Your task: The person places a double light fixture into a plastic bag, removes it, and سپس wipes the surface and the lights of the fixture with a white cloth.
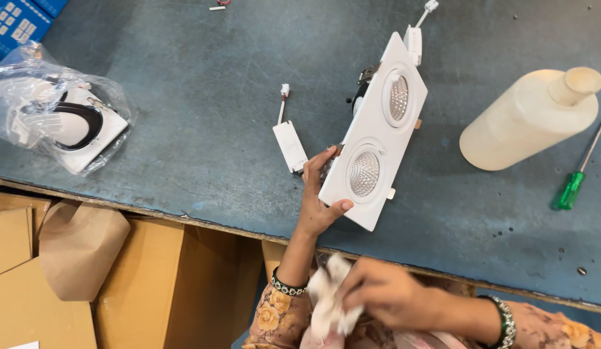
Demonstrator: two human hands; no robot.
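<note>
My left hand [318, 197] grips the near end of a white rectangular twin-lamp light fitting [376, 132], held tilted above the blue-grey worktable [203, 110]. Its two round lenses face up. A small white driver box [290, 146] with a short wire lies on the table just left of the fitting, and another driver [414, 42] sits behind the fitting's far end. My right hand [387, 294] is below the table edge, closed on a crumpled white cloth [329, 300].
A clear plastic bag with another white fitting [58, 106] lies at the left. A cream plastic bottle [533, 116] lies on its side at the right, beside a green-handled screwdriver [575, 181]. Brown cardboard boxes [87, 278] stand below the table edge. A blue box [16, 19] sits top left.
</note>
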